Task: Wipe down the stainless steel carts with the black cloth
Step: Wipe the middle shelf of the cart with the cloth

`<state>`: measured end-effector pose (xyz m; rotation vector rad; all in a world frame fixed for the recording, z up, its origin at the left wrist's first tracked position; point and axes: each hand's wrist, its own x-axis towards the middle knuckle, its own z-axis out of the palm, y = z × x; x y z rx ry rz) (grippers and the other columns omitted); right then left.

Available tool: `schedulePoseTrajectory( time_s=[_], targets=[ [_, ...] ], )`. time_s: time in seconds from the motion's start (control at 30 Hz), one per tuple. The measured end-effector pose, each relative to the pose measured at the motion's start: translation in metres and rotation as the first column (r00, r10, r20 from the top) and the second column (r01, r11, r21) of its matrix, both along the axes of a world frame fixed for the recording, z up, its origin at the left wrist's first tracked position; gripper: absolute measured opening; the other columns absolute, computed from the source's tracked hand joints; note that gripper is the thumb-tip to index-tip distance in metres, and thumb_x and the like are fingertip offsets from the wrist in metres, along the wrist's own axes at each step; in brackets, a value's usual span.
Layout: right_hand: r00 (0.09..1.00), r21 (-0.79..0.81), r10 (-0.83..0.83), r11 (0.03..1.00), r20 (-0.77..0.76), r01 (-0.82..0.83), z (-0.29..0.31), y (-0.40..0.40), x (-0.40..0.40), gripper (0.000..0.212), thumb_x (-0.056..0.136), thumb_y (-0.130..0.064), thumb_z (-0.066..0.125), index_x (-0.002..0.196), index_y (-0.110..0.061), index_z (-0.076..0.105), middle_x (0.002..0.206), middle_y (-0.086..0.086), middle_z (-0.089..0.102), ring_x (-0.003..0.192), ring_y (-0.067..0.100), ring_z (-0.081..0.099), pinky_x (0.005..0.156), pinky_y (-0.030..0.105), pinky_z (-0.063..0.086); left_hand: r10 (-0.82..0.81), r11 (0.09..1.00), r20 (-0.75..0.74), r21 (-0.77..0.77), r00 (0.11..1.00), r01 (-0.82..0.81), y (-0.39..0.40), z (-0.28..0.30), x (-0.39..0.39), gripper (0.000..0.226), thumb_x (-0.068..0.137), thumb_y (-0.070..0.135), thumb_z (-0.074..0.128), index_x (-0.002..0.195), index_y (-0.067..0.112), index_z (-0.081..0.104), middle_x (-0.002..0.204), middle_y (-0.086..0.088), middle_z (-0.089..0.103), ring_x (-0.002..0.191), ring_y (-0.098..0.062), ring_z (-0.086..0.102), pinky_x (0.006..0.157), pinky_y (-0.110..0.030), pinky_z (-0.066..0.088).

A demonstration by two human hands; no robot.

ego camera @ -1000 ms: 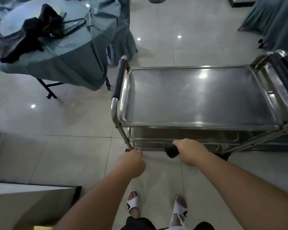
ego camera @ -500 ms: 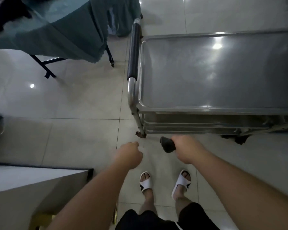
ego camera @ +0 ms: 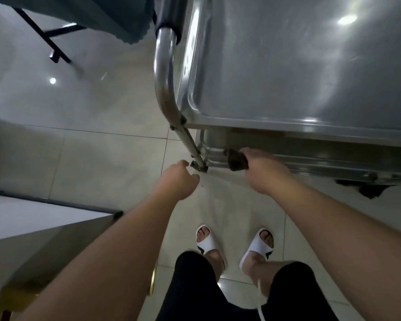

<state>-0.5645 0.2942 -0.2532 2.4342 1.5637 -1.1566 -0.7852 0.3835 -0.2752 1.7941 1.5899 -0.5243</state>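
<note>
The stainless steel cart [ego camera: 287, 72] fills the upper right, seen from above, its flat top tray shining under ceiling lights. A curved steel handle tube [ego camera: 163, 84] runs down its left end to a leg near the floor. My right hand [ego camera: 262, 170] grips a bunched black cloth [ego camera: 235, 161] against the cart's lower shelf edge, just right of that leg. My left hand [ego camera: 177, 181] hovers beside the leg's foot with fingers loosely curled and holds nothing.
A table draped in teal cloth [ego camera: 116, 17] on black folding legs stands at the upper left, close to the cart handle. A white counter corner [ego camera: 56, 225] juts in at the lower left. My feet in white slides [ego camera: 259, 246] stand on pale floor tiles.
The view has tipped down and closed in on the cart's left end. My right hand with the cloth has moved up against the lower shelf edge; my left hand stays near the leg.
</note>
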Motion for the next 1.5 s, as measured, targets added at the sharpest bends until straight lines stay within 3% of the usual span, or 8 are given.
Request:
schedulePoseTrajectory(
  time_s=[0.17, 0.47, 0.6, 0.7, 0.87, 1.03, 1.27, 1.5],
  targets=[
    [0.998, 0.24, -0.004, 0.971, 0.069, -0.013, -0.058, 0.035, 0.005, 0.046, 0.09, -0.002, 0.055, 0.128, -0.027, 0.056, 0.119, 0.004, 0.064, 0.102, 0.034, 0.063, 0.084, 0.052, 0.056, 0.196, 0.959, 0.189, 0.169, 0.962, -0.228, 0.033, -0.057, 0.012, 0.08, 0.09, 0.068, 0.063, 0.154, 0.024, 0.046, 0.145, 0.001, 0.06, 0.114, -0.022, 0.061, 0.083, -0.034, 0.043],
    [0.992, 0.692, -0.1, 0.722, 0.072, 0.022, -0.146, 0.109, -0.004, 0.042, 0.098, -0.008, 0.053, 0.137, -0.022, 0.057, 0.119, 0.006, 0.069, 0.109, 0.029, 0.064, 0.09, 0.047, 0.054, 0.068, 0.753, 0.691, 0.438, 0.72, -0.491, 0.055, -0.132, 0.035, 0.036, 0.098, 0.055, 0.061, 0.084, 0.022, 0.061, 0.074, 0.007, 0.062, 0.068, -0.005, 0.06, 0.063, -0.022, 0.044],
    [0.977, 0.542, 0.077, 0.839, -0.198, 0.043, -0.189, 0.12, -0.022, 0.057, 0.089, -0.03, 0.062, 0.145, -0.033, 0.053, 0.135, 0.002, 0.063, 0.128, 0.026, 0.054, 0.112, 0.049, 0.043, 0.013, 0.697, 0.843, 0.378, 0.538, -0.609, 0.064, -0.153, 0.043, 0.041, 0.088, 0.062, 0.055, 0.067, 0.027, 0.052, 0.057, 0.011, 0.051, 0.053, -0.005, 0.049, 0.051, -0.014, 0.038],
    [0.965, 0.343, 0.243, 0.919, -0.097, -0.196, -0.219, 0.127, -0.028, 0.077, 0.092, -0.055, 0.043, 0.163, -0.035, 0.024, 0.171, 0.011, 0.019, 0.158, 0.023, 0.007, 0.129, 0.043, 0.002, -0.01, 0.658, 0.909, 0.321, 0.418, -0.682, 0.067, -0.164, 0.05, 0.038, 0.089, 0.054, 0.06, 0.057, 0.033, 0.053, 0.052, 0.017, 0.05, 0.049, -0.003, 0.048, 0.05, -0.017, 0.038],
    [0.924, 0.43, 0.351, 0.818, 0.154, -0.383, -0.241, 0.105, -0.026, 0.077, 0.096, -0.071, 0.002, 0.165, -0.038, 0.011, 0.173, -0.015, 0.007, 0.159, 0.01, -0.006, 0.129, 0.043, -0.005, -0.031, 0.629, 0.97, 0.207, 0.242, -0.749, 0.066, -0.172, 0.06, 0.035, 0.086, 0.039, 0.063, 0.06, 0.016, 0.056, 0.053, -0.001, 0.056, 0.05, -0.009, 0.055, 0.049, -0.023, 0.045],
    [0.933, 0.43, 0.207, 0.844, 0.294, -0.322, -0.245, 0.061, 0.017, 0.073, 0.099, -0.067, 0.012, 0.164, -0.036, 0.012, 0.171, -0.022, 0.01, 0.159, 0.008, 0.0, 0.129, 0.042, 0.0, -0.01, 0.665, 0.974, 0.176, 0.227, -0.726, 0.071, -0.172, 0.058, 0.03, 0.082, 0.034, 0.063, 0.053, 0.029, 0.056, 0.051, 0.003, 0.052, 0.052, -0.021, 0.057, 0.052, -0.035, 0.048],
    [0.874, 0.32, -0.326, 0.923, 0.361, 0.212, -0.251, -0.004, 0.166, 0.075, 0.098, -0.068, 0.019, 0.165, -0.036, 0.008, 0.172, -0.019, 0.0, 0.16, 0.017, 0.002, 0.129, 0.05, 0.003, 0.002, 0.63, 0.98, 0.154, 0.2, -0.761, 0.07, -0.171, 0.063, 0.028, 0.075, 0.033, 0.061, 0.053, 0.027, 0.047, 0.056, -0.006, 0.04, 0.054, -0.024, 0.043, 0.053, -0.04, 0.038],
    [0.856, 0.405, -0.402, 0.877, 0.324, 0.259, -0.255, 0.094, 0.082, 0.078, 0.098, -0.064, 0.018, 0.166, -0.026, 0.012, 0.174, -0.007, 0.004, 0.16, 0.03, 0.003, 0.126, 0.057, 0.0, -0.028, 0.581, 0.978, 0.185, 0.207, -0.793, 0.073, -0.174, 0.064, 0.034, 0.076, 0.03, 0.06, 0.066, 0.005, 0.039, 0.065, -0.031, 0.037, 0.054, -0.043, 0.04, 0.048, -0.051, 0.038]
  ],
)
